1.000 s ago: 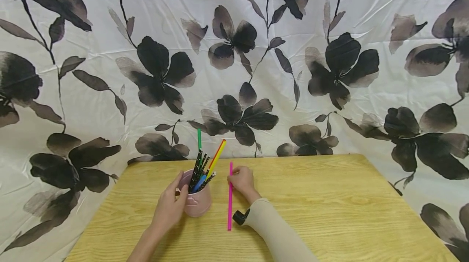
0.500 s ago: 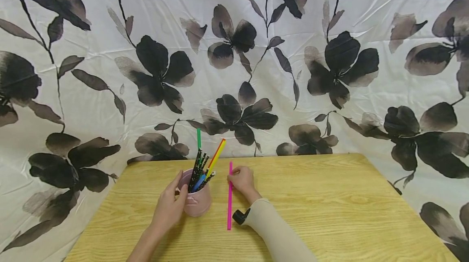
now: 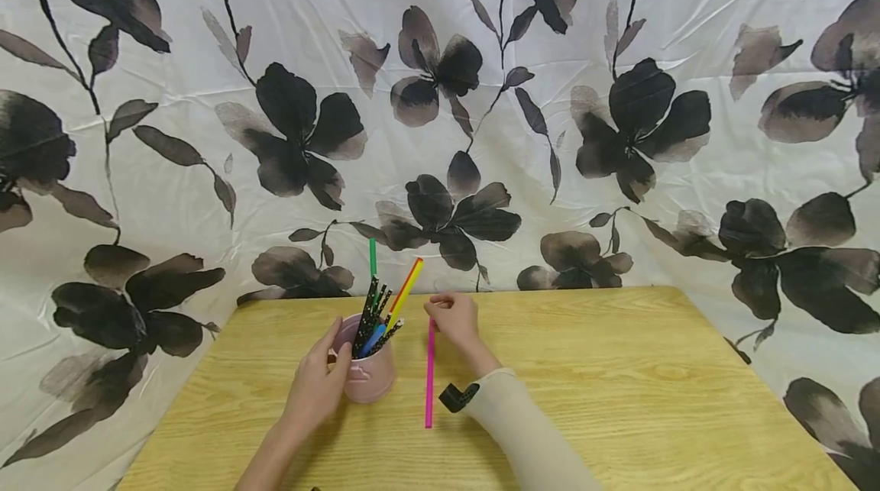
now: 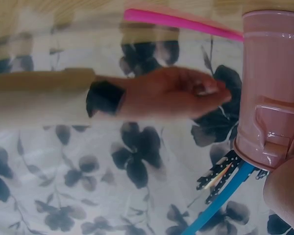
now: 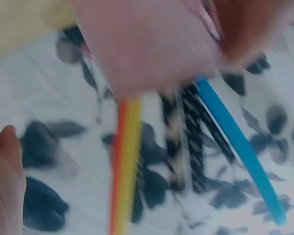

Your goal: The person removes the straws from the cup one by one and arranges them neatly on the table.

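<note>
In the head view my left hand (image 3: 319,380) holds the near left side of a pink cup (image 3: 373,382) on the table. Several drinking straws stand in it: black dotted ones (image 3: 364,328), a blue one (image 3: 373,339), a green one (image 3: 373,257) and a yellow and red pair (image 3: 406,290). A pink straw (image 3: 429,384) lies lengthwise to the right of the cup. My right hand (image 3: 455,318) hovers over its far end, hiding it. In the left wrist view that hand (image 4: 179,93) is apart from the straw (image 4: 186,23), fingers loosely curled, holding nothing.
The wooden table (image 3: 605,369) runs back to a hanging cloth (image 3: 536,170) printed with dark flowers. A black device (image 3: 459,397) sits on the right wrist by the beige sleeve (image 3: 522,430).
My right hand has let go of the pink straw and risen away from it, slightly toward the back. The straw stays in place. My left hand still holds the cup.
</note>
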`<state>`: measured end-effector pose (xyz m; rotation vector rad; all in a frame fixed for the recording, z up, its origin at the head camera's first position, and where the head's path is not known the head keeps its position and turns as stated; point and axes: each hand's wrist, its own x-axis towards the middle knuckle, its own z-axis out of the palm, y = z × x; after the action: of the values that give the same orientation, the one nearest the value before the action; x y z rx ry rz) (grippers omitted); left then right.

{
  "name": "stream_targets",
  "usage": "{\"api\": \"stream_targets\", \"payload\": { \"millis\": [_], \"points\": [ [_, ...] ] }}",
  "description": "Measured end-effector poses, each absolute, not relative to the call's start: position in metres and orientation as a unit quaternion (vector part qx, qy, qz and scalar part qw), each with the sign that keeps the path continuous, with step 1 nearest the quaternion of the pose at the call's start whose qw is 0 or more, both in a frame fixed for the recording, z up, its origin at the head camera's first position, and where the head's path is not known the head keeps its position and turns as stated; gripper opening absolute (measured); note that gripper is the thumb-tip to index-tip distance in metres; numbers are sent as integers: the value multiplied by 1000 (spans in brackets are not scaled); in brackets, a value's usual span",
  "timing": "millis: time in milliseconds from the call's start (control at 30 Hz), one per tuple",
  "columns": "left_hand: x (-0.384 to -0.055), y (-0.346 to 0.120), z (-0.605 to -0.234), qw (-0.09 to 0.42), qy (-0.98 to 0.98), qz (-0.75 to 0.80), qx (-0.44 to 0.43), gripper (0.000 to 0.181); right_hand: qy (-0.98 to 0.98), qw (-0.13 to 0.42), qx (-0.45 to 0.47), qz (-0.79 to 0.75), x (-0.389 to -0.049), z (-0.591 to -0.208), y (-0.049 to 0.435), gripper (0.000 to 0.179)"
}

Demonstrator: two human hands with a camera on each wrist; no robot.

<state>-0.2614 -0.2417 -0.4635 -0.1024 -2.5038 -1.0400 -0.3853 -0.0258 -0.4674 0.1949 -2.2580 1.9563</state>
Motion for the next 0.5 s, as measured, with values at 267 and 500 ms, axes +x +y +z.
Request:
{"api": "stream_targets", "payload": {
  "millis": [267,500],
  "points": [
    [-262,-241,-460,209,-901,-378,-37,52,-709,61,120,692,-367,-417,-20,19],
    [-263,-241,-464,219,-900,-374,-40,51,-677,17,162,718,-337,-382,-29,22]
  ]
}}
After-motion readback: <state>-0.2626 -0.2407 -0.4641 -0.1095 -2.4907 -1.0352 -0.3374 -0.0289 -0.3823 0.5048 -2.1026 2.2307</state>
